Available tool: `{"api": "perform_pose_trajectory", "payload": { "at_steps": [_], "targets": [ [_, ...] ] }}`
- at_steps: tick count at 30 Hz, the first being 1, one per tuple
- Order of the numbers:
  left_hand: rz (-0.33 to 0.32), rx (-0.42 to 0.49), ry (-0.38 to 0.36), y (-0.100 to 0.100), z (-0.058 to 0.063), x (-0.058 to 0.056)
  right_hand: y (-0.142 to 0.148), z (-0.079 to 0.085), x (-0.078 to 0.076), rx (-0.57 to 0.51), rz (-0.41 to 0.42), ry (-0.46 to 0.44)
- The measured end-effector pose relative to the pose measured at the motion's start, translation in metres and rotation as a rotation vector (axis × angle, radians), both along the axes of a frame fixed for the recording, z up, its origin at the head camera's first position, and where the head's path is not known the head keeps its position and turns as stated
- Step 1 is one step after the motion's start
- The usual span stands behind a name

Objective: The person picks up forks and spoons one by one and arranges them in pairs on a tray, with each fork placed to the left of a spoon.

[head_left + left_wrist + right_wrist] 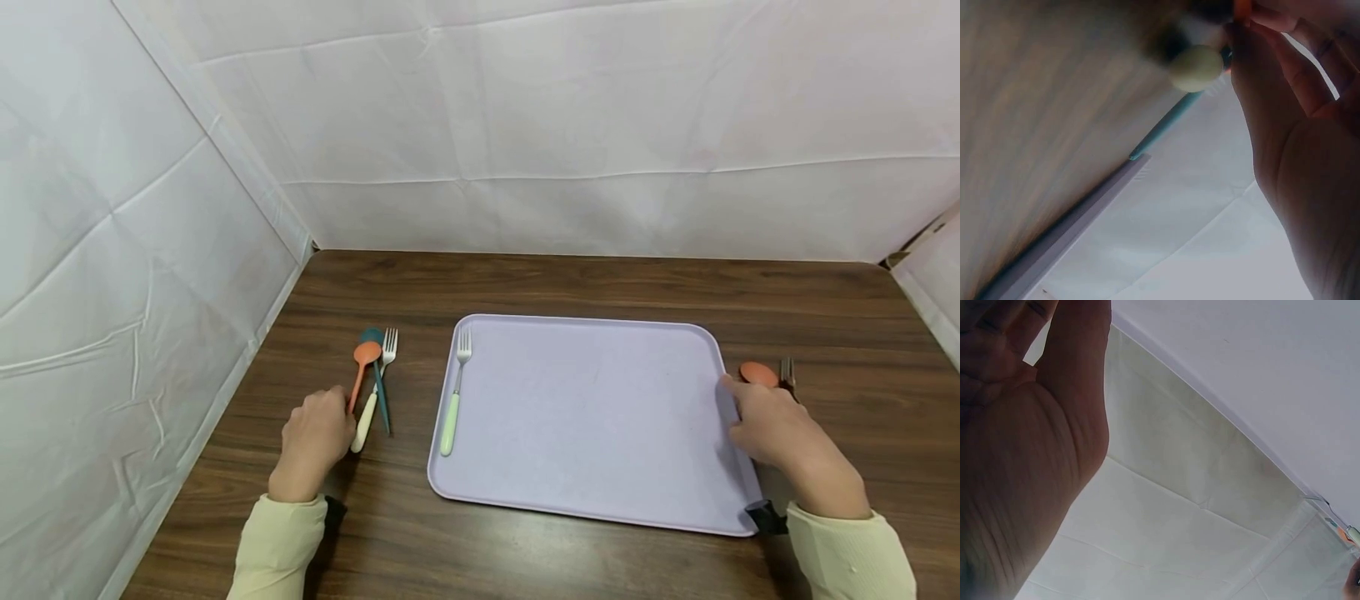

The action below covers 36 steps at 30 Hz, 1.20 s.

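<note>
My left hand (318, 428) pinches the handle of an orange spoon (366, 353) at the left of the table; the left wrist view shows the orange handle (1242, 10) between thumb and finger. Beside it, a dark teal spoon (381, 387) and a fork with a pale handle (364, 423) lie crossed. My right hand (780, 429) is at the right rim of a lilac tray (585, 417), fingertips over the rim. I cannot tell whether it grips anything. Past it show an orange spoon bowl (759, 373) and dark fork tines (787, 372), their handles hidden.
Along the tray's left side lies a fork with a light green handle (450, 425). White cloth walls (562, 125) stand behind and at the sides of the brown wooden table (600, 287).
</note>
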State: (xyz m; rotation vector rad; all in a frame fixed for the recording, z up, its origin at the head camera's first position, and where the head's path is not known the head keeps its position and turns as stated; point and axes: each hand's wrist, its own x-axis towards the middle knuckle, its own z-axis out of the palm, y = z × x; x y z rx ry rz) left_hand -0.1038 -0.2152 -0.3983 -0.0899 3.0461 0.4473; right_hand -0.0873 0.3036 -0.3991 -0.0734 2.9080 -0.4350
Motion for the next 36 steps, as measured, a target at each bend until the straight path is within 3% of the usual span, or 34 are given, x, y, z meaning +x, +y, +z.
{"api": "perform_pose_trajectory", "payload": {
  "at_steps": [10,36],
  "targets": [
    [0.027,-0.013,0.041,-0.001,0.0,0.003,-0.002,0.0,0.0,0.002,0.001,0.005],
    [-0.103,0.053,0.127,0.014,0.008,0.006,0.001,0.001,0.001,-0.027,-0.012,-0.034]
  ]
}}
